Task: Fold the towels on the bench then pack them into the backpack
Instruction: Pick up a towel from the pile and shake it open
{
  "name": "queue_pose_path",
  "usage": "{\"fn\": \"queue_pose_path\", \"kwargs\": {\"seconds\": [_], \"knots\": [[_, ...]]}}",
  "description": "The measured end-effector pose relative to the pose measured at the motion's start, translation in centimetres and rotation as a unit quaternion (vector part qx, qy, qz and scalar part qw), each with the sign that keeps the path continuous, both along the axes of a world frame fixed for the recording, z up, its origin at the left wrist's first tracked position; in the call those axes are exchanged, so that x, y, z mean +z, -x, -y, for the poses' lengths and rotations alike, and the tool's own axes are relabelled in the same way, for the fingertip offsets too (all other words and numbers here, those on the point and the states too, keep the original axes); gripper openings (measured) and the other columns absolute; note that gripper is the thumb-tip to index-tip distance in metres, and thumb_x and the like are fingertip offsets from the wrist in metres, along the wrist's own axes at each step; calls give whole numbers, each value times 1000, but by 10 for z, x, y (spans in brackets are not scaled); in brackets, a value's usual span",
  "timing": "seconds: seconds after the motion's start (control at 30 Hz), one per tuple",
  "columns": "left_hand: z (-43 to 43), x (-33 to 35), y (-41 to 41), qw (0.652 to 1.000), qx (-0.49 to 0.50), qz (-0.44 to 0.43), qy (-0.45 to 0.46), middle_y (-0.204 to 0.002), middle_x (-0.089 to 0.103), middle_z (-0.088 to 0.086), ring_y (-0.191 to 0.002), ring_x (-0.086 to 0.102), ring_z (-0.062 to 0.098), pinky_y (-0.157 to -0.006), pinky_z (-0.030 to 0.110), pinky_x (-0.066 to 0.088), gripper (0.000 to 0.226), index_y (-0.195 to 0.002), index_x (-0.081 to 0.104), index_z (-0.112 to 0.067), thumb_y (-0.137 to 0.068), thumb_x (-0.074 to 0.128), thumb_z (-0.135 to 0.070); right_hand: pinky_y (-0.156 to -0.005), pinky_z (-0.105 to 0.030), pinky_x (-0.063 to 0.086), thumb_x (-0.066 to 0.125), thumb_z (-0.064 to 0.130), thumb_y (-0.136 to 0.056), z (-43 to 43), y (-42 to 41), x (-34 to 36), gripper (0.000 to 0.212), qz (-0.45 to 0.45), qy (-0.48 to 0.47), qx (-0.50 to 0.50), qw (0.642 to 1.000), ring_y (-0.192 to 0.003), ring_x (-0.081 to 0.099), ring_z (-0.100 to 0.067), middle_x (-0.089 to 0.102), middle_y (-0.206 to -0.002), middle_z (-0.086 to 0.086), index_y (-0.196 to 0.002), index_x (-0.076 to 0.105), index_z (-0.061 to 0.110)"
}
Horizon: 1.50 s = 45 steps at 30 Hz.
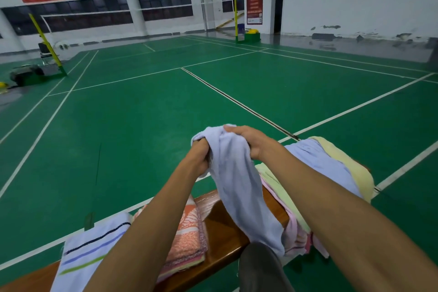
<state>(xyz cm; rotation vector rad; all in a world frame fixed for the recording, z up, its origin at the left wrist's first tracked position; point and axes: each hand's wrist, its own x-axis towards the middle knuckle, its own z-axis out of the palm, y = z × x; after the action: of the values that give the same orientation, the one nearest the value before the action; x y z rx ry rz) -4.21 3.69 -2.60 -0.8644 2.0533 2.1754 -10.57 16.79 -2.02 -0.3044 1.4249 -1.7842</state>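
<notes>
2 bare forearms are seen, both uncovered from the lower frame edge to the wrists; no sleeve, cuff, watch, band or glove is worn on either. The left hand (201,154) and the right hand (246,141) are bare, with no ring visible on the fingers that show. Fingernails are too small to be made out. At the bottom centre, 1 knee (259,268) is seen, covered in plain dark grey-brown trouser fabric, without print, seam detail or logo that can be discerned.
</notes>
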Motion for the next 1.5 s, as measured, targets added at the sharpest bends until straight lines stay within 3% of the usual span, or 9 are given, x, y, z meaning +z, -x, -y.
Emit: {"fn": "queue_pose_path", "kwargs": {"seconds": [0.13, 0.27, 0.4, 0.53, 0.73, 0.87, 1.1, 1.37, 1.5], "knots": [[22, -12, -12, 996, 34, -55, 55, -84, 67, 11, -65, 57, 21, -53, 26, 44, 10, -84, 62, -9, -87, 54, -5, -97, -55, 53, 53, 61, -96, 6, 28, -6, 71, 89, 64, -200, 974, -109, 67, -36, 69, -120, -20, -133, 58, 1], [36, -2, -20, 996, -17, -83, 32, -97, 60, 12, -73, 54, 25, -55, 29, 43, 39, -118, 62, -25, -88, 59, 0, -94, -48, 56, 32, 95, -75, -5, 17, -11, 106, -7, -164, 41, 986, -110, 63, -32, 69, -106, -22, -109, 67, 1], [43, 4, -18, 933, 96, -299, -175, -121, 63, 14, -90, 68, 23, -78, 39, 58, 35, -129, 59, -26, -99, 58, -8, -106, -49, 48, 66, 71, -82, -16, 21, 0, 84, 71, 88, -61, 992, -121, 62, -37, 65, -129, -22, -132, 63, 3], [51, -17, -29, 985, -30, -169, 8, -129, 66, 11, -105, 68, 26, -89, 47, 54, 53, -144, 50, -28, -94, 68, -25, -89, -37, 53, 53, 69, -91, -14, 12, -9, 67, -12, -42, 1, 999, -105, 64, -30, 68, -109, -15, -119, 68, 10], [80, 8, -21, 964, 105, -231, -83, -114, 67, 12, -92, 67, 23, -88, 43, 58, 39, -132, 56, -18, -95, 66, -9, -89, -42, 57, 59, 59, -94, -25, 28, 2, 60, 19, 44, -85, 995, -106, 70, -30, 73, -116, -14, -131, 64, 13], [85, 7, -25, 984, 51, -119, 122, -107, 74, 14, -90, 68, 24, -87, 38, 57, 31, -119, 71, -12, -89, 74, -10, -81, -38, 57, 70, 44, -92, -28, 27, 2, 36, -37, -25, -68, 997, -87, 71, -26, 75, -93, -15, -97, 71, 8], [100, 21, -19, 980, 129, -103, 107, -99, 72, 12, -78, 63, 21, -75, 34, 52, 14, -99, 75, -14, -86, 78, -14, -65, -34, 60, 75, 37, -90, -40, 42, 18, 34, -72, -119, -175, 975, -76, 68, -25, 71, -92, -10, -99, 64, 6], [102, 28, -21, 984, 73, -148, 74, -93, 67, 13, -72, 54, 18, -60, 31, 45, 35, -114, 71, -19, -90, 66, 5, -84, -42, 58, 65, 20, -98, -59, 51, 43, 29, 2, -35, -208, 977, -97, 67, -29, 68, -116, -15, -119, 61, 1], [98, 20, -11, 963, 189, -178, 67, -95, 71, 15, -75, 61, 20, -68, 30, 54, 26, -101, 73, -16, -86, 70, 6, -91, -41, 55, 56, 47, -100, -62, 49, 38, 41, 61, 1, -227, 972, -98, 68, -29, 70, -105, -13, -104, 66, 8]]}}
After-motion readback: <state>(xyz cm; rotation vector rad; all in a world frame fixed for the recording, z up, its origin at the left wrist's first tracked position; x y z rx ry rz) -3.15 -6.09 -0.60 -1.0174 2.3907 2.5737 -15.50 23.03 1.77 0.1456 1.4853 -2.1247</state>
